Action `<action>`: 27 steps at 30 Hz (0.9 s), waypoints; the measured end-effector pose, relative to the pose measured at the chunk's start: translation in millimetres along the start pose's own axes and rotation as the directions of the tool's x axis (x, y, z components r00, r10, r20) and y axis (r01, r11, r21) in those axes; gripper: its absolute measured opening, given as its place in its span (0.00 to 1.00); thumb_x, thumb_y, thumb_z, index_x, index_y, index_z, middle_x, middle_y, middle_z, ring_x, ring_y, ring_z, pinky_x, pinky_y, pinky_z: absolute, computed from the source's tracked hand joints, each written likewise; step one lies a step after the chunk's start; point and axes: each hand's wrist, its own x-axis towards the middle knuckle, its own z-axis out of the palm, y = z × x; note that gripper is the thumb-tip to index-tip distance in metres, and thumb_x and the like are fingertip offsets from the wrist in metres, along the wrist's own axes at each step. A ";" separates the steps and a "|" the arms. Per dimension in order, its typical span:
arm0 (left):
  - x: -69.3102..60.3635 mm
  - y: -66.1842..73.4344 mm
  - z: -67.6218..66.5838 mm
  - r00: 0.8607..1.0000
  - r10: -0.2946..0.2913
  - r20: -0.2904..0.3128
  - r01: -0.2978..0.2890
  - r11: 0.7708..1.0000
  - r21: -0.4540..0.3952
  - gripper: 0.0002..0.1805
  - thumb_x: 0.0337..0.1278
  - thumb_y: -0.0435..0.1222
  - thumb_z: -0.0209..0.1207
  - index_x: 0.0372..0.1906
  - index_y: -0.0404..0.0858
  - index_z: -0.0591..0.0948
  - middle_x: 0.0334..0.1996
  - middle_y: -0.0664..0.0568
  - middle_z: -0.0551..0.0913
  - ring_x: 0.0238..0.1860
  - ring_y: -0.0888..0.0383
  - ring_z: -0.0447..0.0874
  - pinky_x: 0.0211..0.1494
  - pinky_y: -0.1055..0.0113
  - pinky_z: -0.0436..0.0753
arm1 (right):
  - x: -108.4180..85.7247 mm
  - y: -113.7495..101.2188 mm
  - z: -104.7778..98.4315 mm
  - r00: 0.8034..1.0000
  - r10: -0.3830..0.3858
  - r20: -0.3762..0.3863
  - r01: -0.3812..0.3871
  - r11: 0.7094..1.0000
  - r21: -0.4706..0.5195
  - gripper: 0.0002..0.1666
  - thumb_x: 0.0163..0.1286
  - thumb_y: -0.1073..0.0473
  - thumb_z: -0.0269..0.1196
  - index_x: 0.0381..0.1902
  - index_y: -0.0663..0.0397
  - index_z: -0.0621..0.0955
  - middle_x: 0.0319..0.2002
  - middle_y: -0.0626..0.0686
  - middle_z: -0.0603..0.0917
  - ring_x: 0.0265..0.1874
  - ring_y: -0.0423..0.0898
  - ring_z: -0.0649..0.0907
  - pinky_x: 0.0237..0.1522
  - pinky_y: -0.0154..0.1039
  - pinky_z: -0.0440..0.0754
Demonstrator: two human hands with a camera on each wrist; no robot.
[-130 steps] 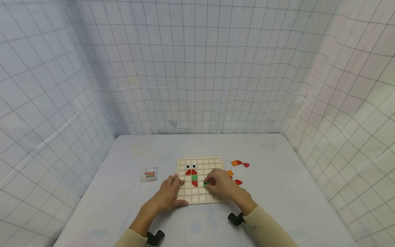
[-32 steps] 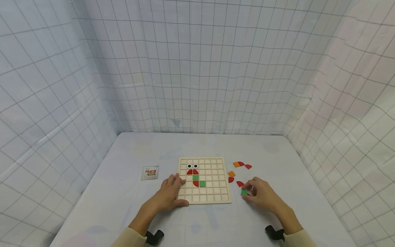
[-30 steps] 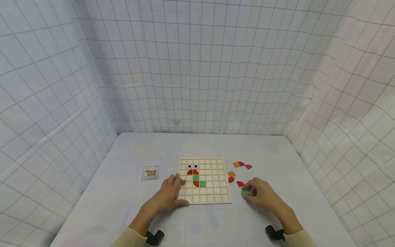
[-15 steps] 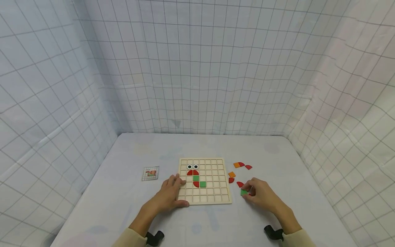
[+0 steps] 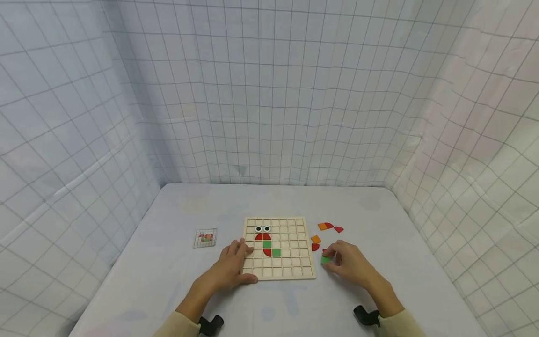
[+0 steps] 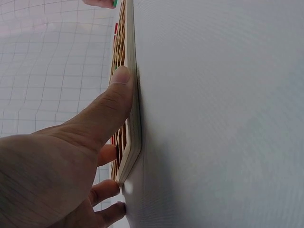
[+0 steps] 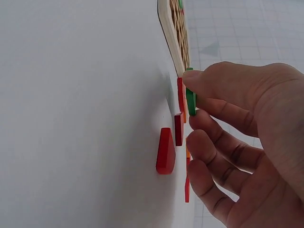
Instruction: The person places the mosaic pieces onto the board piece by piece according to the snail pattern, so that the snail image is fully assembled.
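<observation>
– Grasping anything at the left edge of the board (image 5: pixel 287 262)?
– No; only resting the left hand (image 5: pixel 229 266) there.
– And right of the board?
– Pinching a green tile (image 5: pixel 325 260) with the right hand (image 5: pixel 348 263); held on its board side, near but apart.

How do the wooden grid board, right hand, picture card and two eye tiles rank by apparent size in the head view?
1. Wooden grid board
2. Right hand
3. Picture card
4. Eye tiles, looking alike, so unranked
</observation>
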 end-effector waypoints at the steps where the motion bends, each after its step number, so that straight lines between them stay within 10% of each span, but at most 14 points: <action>1: 0.3 -0.3 0.2 1.000 -0.004 0.003 0.004 1.000 -0.001 0.47 0.64 0.49 0.85 0.79 0.34 0.76 0.88 0.25 0.61 0.84 0.20 0.65 0.86 0.23 0.69 | 1.3 -1.4 0.9 1.000 -0.010 0.000 0.010 1.000 0.002 0.13 0.70 0.62 0.85 0.47 0.48 0.92 0.42 0.43 0.89 0.37 0.36 0.81 0.41 0.31 0.83; 27: 1.2 3.4 -3.7 1.000 0.001 -0.003 -0.001 1.000 -0.007 0.46 0.64 0.48 0.85 0.79 0.33 0.78 0.89 0.23 0.60 0.84 0.20 0.64 0.87 0.23 0.68 | 51.7 -43.7 37.7 0.994 -0.077 0.074 0.074 0.997 0.037 0.11 0.73 0.62 0.82 0.50 0.52 0.93 0.42 0.46 0.88 0.37 0.37 0.80 0.40 0.30 0.82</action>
